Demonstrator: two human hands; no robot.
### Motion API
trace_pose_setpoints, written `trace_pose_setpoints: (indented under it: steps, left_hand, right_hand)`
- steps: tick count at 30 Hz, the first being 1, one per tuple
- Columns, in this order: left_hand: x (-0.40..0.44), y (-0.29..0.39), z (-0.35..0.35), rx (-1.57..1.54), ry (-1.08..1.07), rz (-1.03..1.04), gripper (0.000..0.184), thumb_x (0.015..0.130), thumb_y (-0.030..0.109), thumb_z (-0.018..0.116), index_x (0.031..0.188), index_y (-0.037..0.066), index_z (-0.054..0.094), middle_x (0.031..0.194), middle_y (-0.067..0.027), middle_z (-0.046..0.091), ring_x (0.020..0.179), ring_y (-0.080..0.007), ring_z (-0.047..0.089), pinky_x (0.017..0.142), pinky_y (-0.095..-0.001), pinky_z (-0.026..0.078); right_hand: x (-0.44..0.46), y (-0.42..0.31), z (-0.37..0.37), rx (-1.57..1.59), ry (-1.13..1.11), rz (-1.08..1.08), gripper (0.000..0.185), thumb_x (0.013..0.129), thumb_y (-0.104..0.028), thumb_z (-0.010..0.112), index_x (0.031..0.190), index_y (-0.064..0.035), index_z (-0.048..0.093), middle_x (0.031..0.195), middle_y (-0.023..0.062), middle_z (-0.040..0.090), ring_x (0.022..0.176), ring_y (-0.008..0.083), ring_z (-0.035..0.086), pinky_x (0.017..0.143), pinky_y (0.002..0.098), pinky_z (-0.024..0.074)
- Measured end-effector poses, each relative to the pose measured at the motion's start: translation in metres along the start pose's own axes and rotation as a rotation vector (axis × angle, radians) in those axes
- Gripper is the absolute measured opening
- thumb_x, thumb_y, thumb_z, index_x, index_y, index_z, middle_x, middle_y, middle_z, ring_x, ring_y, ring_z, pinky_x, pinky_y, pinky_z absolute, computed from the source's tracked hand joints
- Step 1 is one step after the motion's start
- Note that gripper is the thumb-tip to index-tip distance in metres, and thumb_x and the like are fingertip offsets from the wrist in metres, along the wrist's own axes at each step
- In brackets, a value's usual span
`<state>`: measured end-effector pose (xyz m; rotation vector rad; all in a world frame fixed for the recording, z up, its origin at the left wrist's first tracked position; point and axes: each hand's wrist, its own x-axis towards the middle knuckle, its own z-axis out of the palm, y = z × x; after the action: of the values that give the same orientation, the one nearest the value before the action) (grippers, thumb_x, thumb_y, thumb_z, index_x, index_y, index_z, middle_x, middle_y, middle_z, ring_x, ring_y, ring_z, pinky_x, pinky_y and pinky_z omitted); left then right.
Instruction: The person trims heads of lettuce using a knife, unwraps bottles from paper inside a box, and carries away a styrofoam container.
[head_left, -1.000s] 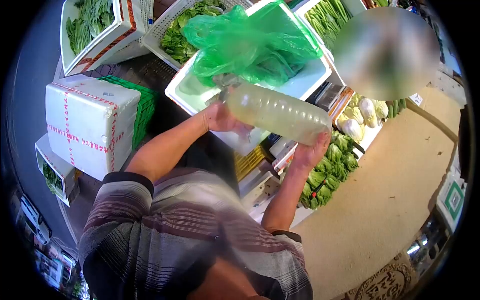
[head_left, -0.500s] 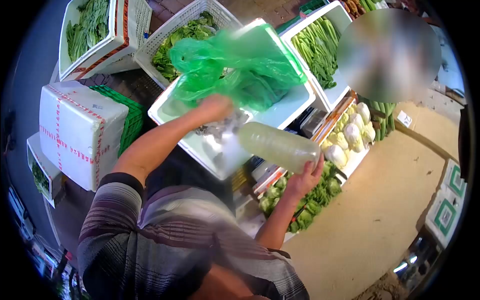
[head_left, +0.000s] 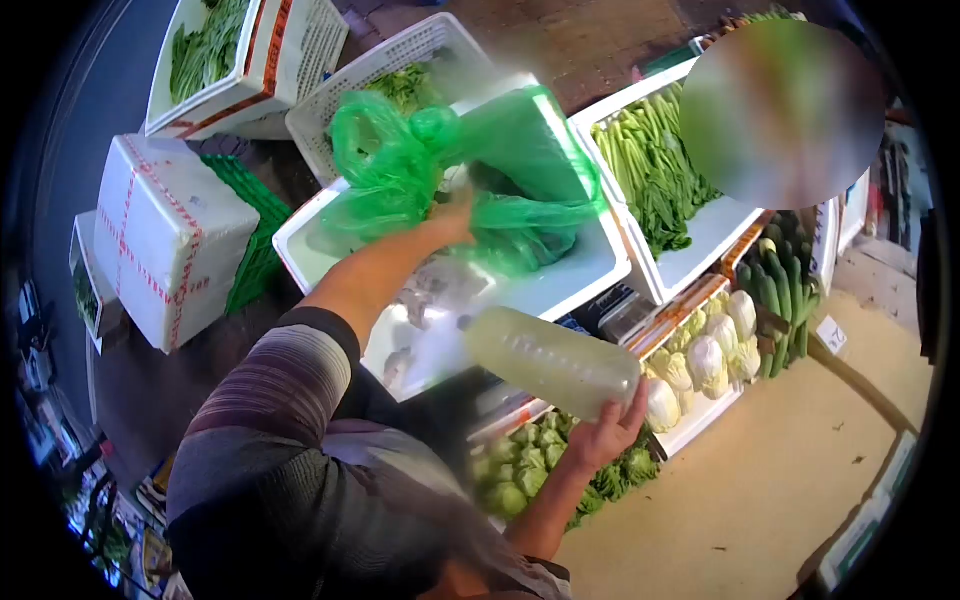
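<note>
My right hand point(head_left: 605, 436) is wrapped around the base of a large clear plastic bottle point(head_left: 550, 360) of pale, cloudy liquid. The bottle lies tilted, its neck pointing left over the white foam box point(head_left: 590, 275). Over that same box, my left hand point(head_left: 455, 215) is closed on a thin green plastic bag point(head_left: 385, 170); its fingertips are partly hidden by the bag. Dark contents show faintly through the bag's right part. Below my left wrist, blurred greyish things point(head_left: 425, 300) lie in the box, too unclear to name.
Leafy greens fill a box point(head_left: 655, 170) at the back right. Napa cabbages point(head_left: 707, 360), dark green cucumber-like vegetables point(head_left: 780, 280) and lettuces point(head_left: 520, 465) stand along the right side. A white foam box point(head_left: 165, 240) and a green crate point(head_left: 262, 225) are at left.
My left hand has moved up and right into the green bag, which is now gathered around it. The bottle and my right hand sit slightly lower. The camera view has shifted.
</note>
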<state>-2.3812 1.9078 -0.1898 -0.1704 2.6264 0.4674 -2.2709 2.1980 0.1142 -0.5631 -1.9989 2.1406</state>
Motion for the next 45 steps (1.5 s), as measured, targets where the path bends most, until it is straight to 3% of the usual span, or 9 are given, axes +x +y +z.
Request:
trace_pose_setpoints:
  steps: [3,9,10,12,18,30,40,41,45]
  left_hand:
    - [-0.004,-0.015,0.043,-0.238,-0.427,0.045,0.062,0.073,0.027,0.074,0.127,0.002,0.055,0.108,-0.0239,0.066,0.095,-0.0365,0.066,0.079,-0.0459,0.053]
    - [-0.091,0.007,0.018,-0.460,-0.506,0.324,0.019,0.077,0.019,0.066,0.085,0.002,0.069,0.083,-0.0193,0.069,0.078,-0.0349,0.067,0.065,-0.0445,0.051]
    - [-0.101,-0.010,0.094,-0.578,-0.214,0.407,0.025,0.082,0.025,0.063,0.092,0.003,0.069,0.089,-0.0189,0.070,0.080,-0.0363,0.067,0.069,-0.0451,0.053]
    - [-0.119,0.016,0.016,-0.251,-0.464,0.247,0.035,0.084,0.028,0.060,0.109,0.004,0.066,0.095,-0.0195,0.070,0.087,-0.0379,0.067,0.074,-0.0453,0.054]
    - [-0.138,0.002,-0.060,-0.398,-0.456,-0.073,0.064,0.080,0.026,0.065,0.134,-0.004,0.045,0.103,-0.0270,0.066,0.097,-0.0409,0.065,0.082,-0.0479,0.053]
    - [-0.151,0.002,-0.037,-0.576,-0.553,-0.124,0.038,0.082,0.015,0.059,0.113,-0.006,0.057,0.107,-0.0296,0.065,0.100,-0.0433,0.064,0.084,-0.0508,0.052]
    - [-0.139,-0.012,-0.012,-0.823,-0.399,-0.036,0.039,0.080,0.024,0.061,0.107,-0.005,0.064,0.104,-0.0269,0.066,0.096,-0.0430,0.063,0.085,-0.0473,0.051]
    - [-0.141,-0.011,-0.012,-0.839,-0.431,-0.014,0.041,0.080,0.024,0.062,0.110,-0.004,0.063,0.106,-0.0270,0.065,0.098,-0.0428,0.063,0.087,-0.0471,0.050]
    - [-0.139,-0.007,-0.021,-0.862,-0.414,0.027,0.049,0.082,0.027,0.064,0.121,-0.001,0.060,0.111,-0.0269,0.064,0.103,-0.0422,0.062,0.090,-0.0463,0.049]
  right_hand:
    - [0.007,-0.001,-0.003,-0.186,-0.024,-0.068,0.058,0.095,-0.017,0.062,0.143,0.0048,0.037,0.138,0.0212,0.049,0.121,0.0292,0.053,0.102,0.0420,0.0444]
    - [0.025,-0.031,0.045,-0.099,-0.064,-0.140,0.058,0.091,-0.006,0.064,0.142,0.0063,0.038,0.140,0.0255,0.046,0.123,0.0301,0.053,0.102,0.0438,0.0452]
    - [0.029,-0.036,0.061,-0.092,-0.091,-0.175,0.058,0.092,-0.005,0.063,0.142,0.0061,0.038,0.140,0.0260,0.045,0.123,0.0302,0.053,0.102,0.0446,0.0451]
    - [0.040,-0.032,0.086,-0.130,-0.172,-0.233,0.054,0.089,0.002,0.062,0.140,0.0033,0.043,0.139,0.0228,0.048,0.126,0.0295,0.050,0.103,0.0441,0.0454]
    - [0.089,0.046,0.167,-0.545,-0.446,-0.404,0.049,0.082,-0.001,0.072,0.129,-0.0002,0.058,0.127,0.0175,0.054,0.120,0.0309,0.052,0.100,0.0367,0.0459]
    - [0.102,0.246,0.264,-1.465,-1.477,-0.623,0.032,0.081,-0.022,0.070,0.113,-0.0172,0.069,0.122,0.0179,0.057,0.101,0.0372,0.060,0.088,0.0455,0.0507]
    - [0.141,0.301,0.234,-1.326,-0.823,-0.387,0.028,0.083,-0.021,0.060,0.107,-0.0061,0.063,0.111,0.0185,0.060,0.098,0.0393,0.060,0.084,0.0494,0.0509]
    - [0.154,0.300,0.219,-1.453,-0.837,-0.242,0.049,0.083,-0.022,0.064,0.126,-0.0011,0.053,0.124,0.0252,0.054,0.108,0.0425,0.055,0.094,0.0481,0.0462]
    - [0.178,0.365,0.175,-1.631,-0.851,-0.560,0.087,0.076,-0.034,0.073,0.142,0.0037,0.032,0.142,0.0262,0.038,0.126,0.0438,0.041,0.108,0.0511,0.0338]
